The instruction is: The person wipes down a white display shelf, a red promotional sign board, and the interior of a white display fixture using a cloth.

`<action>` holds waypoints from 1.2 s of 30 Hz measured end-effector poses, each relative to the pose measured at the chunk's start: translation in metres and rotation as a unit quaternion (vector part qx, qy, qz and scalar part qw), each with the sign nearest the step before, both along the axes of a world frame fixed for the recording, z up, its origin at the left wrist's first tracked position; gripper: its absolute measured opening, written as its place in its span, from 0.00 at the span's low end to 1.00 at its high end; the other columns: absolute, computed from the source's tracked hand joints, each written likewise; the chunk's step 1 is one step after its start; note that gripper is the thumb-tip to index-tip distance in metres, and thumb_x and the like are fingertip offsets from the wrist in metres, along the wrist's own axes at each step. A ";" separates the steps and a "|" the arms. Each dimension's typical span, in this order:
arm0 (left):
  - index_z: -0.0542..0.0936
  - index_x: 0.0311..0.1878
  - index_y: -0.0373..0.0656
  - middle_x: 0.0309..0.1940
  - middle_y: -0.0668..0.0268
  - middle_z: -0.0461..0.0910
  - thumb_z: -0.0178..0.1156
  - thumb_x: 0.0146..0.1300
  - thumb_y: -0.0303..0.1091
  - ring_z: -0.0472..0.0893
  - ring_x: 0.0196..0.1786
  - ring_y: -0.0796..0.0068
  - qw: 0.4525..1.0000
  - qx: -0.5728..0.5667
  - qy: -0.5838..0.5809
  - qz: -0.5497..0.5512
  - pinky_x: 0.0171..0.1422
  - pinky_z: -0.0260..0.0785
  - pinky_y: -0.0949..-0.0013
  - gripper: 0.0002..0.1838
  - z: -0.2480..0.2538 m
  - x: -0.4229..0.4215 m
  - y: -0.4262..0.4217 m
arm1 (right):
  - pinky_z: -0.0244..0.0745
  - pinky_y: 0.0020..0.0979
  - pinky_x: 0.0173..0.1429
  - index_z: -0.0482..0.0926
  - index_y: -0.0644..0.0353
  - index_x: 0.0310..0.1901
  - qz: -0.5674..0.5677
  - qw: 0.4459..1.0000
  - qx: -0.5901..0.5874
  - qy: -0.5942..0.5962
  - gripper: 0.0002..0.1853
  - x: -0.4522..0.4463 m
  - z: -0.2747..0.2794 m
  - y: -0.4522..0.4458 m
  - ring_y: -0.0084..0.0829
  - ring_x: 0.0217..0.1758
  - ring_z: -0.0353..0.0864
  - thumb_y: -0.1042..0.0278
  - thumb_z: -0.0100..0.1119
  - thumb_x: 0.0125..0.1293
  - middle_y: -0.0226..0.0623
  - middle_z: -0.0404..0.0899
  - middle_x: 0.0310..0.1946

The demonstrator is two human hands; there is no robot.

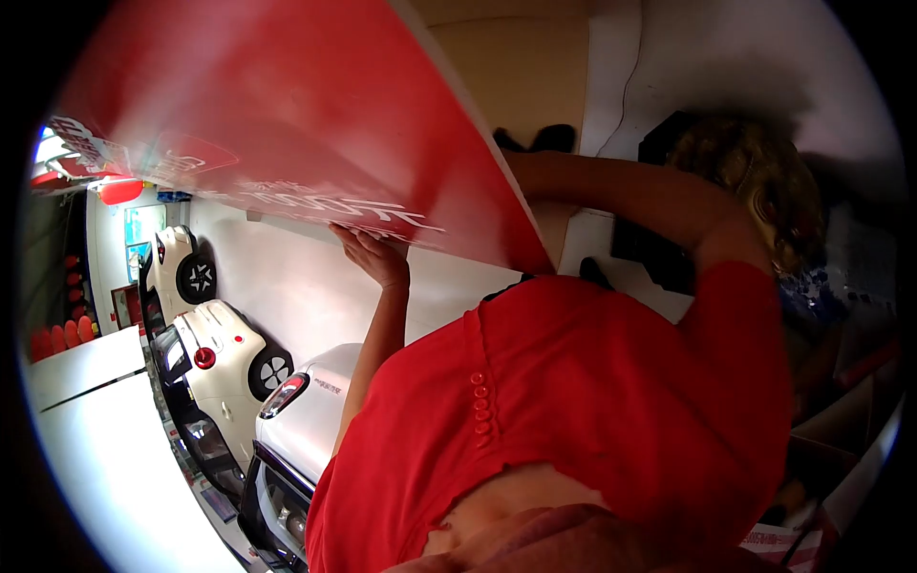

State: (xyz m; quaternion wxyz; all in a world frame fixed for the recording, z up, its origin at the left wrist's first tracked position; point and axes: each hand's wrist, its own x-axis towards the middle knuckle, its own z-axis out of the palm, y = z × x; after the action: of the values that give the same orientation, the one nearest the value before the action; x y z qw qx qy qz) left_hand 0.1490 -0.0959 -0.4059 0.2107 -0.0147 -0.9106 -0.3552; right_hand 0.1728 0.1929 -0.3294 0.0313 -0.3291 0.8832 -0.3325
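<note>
A large red board (315,105) with white printed lettering stands in front of me and leans across the upper part of the view. My left hand (371,256) is at its lower edge, fingers against the printed face, holding it. My right arm (630,191) reaches behind the board's other side, and the board hides my right hand. The red top (592,382) I wear has a row of buttons and fills the lower middle.
Several white cars, including one with a black-rimmed wheel (271,371), stand on the pale floor (287,258) to the left. A shiny gold object (755,181) stands at the right, near dark items. A brown panel (516,57) lies beyond the board.
</note>
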 end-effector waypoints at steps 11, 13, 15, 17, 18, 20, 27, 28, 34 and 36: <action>0.46 0.77 0.38 0.75 0.48 0.53 0.30 0.75 0.58 0.58 0.71 0.47 1.000 -0.014 0.005 0.002 0.75 0.48 0.53 0.39 -0.002 -0.002 -0.002 | 0.74 0.42 0.59 0.76 0.48 0.59 -0.419 0.877 0.048 0.230 0.26 -0.095 -0.028 0.086 0.44 0.50 0.81 0.58 0.60 0.56 0.42 0.80 0.50; 0.46 0.77 0.38 0.75 0.48 0.53 0.30 0.75 0.58 0.58 0.71 0.47 1.000 -0.024 0.004 0.006 0.75 0.48 0.53 0.39 -0.001 -0.002 -0.004 | 0.70 0.49 0.59 0.75 0.48 0.60 -0.411 0.893 0.106 0.150 0.29 -0.086 -0.008 0.041 0.45 0.55 0.77 0.46 0.58 0.57 0.44 0.77 0.53; 0.46 0.77 0.38 0.75 0.47 0.53 0.30 0.75 0.57 0.59 0.70 0.46 0.999 -0.027 0.029 -0.006 0.74 0.49 0.53 0.38 -0.004 -0.004 -0.005 | 0.65 0.56 0.60 0.75 0.47 0.61 -0.326 0.928 0.148 0.104 0.33 -0.066 0.007 0.009 0.46 0.61 0.71 0.39 0.58 0.57 0.44 0.72 0.57; 0.46 0.77 0.38 0.75 0.47 0.53 0.30 0.75 0.56 0.59 0.70 0.46 0.999 -0.021 0.024 -0.006 0.74 0.49 0.53 0.38 0.000 -0.002 -0.002 | 0.64 0.56 0.60 0.75 0.45 0.60 -0.224 0.955 0.152 0.118 0.30 -0.042 0.007 -0.011 0.45 0.61 0.71 0.42 0.60 0.57 0.42 0.72 0.55; 0.47 0.77 0.37 0.75 0.47 0.53 0.30 0.75 0.56 0.60 0.70 0.45 1.000 -0.016 0.019 -0.003 0.74 0.49 0.53 0.37 0.001 -0.001 -0.001 | 0.65 0.55 0.59 0.76 0.44 0.59 -0.180 0.963 0.142 0.143 0.28 -0.032 0.000 -0.019 0.45 0.59 0.72 0.44 0.60 0.57 0.41 0.73 0.53; 0.47 0.77 0.37 0.75 0.47 0.53 0.30 0.76 0.55 0.59 0.70 0.45 0.999 -0.022 0.025 -0.005 0.74 0.49 0.52 0.37 -0.001 -0.001 -0.003 | 0.66 0.53 0.59 0.77 0.42 0.57 -0.154 0.961 0.147 0.178 0.22 -0.028 -0.010 -0.023 0.44 0.59 0.73 0.52 0.59 0.59 0.41 0.73 0.53; 0.47 0.77 0.38 0.76 0.48 0.52 0.30 0.75 0.57 0.57 0.72 0.47 0.999 -0.019 0.030 -0.018 0.76 0.47 0.53 0.38 -0.007 -0.006 -0.008 | 0.75 0.46 0.53 0.75 0.42 0.59 -0.405 0.872 0.176 0.210 0.30 -0.069 -0.013 0.085 0.41 0.51 0.81 0.54 0.70 0.52 0.37 0.78 0.51; 0.47 0.77 0.38 0.76 0.48 0.52 0.30 0.75 0.57 0.57 0.72 0.47 0.999 -0.016 0.030 -0.018 0.76 0.47 0.53 0.38 -0.004 -0.003 -0.005 | 0.77 0.46 0.48 0.75 0.42 0.59 -0.449 0.860 0.125 0.206 0.32 -0.071 -0.012 0.099 0.39 0.51 0.81 0.55 0.72 0.50 0.35 0.78 0.52; 0.47 0.77 0.38 0.76 0.49 0.51 0.29 0.75 0.57 0.56 0.73 0.47 1.000 -0.017 0.009 0.000 0.76 0.46 0.53 0.38 -0.001 0.000 -0.003 | 0.78 0.45 0.40 0.75 0.41 0.60 -0.527 0.798 0.163 0.240 0.33 -0.006 -0.022 0.115 0.41 0.48 0.81 0.56 0.74 0.49 0.38 0.78 0.50; 0.47 0.77 0.39 0.76 0.50 0.51 0.29 0.75 0.57 0.56 0.73 0.48 0.999 -0.026 0.026 -0.009 0.76 0.46 0.54 0.38 -0.002 -0.001 -0.004 | 0.77 0.45 0.36 0.75 0.41 0.61 -0.583 0.765 0.188 0.199 0.34 0.017 -0.028 0.117 0.44 0.43 0.80 0.56 0.75 0.50 0.42 0.77 0.48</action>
State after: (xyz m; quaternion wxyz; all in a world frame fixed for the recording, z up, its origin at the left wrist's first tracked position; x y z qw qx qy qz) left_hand 0.1481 -0.0996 -0.4080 0.2302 -0.0378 -0.9138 -0.3325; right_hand 0.1898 0.3096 -0.3572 -0.2836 0.2035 0.9362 -0.0411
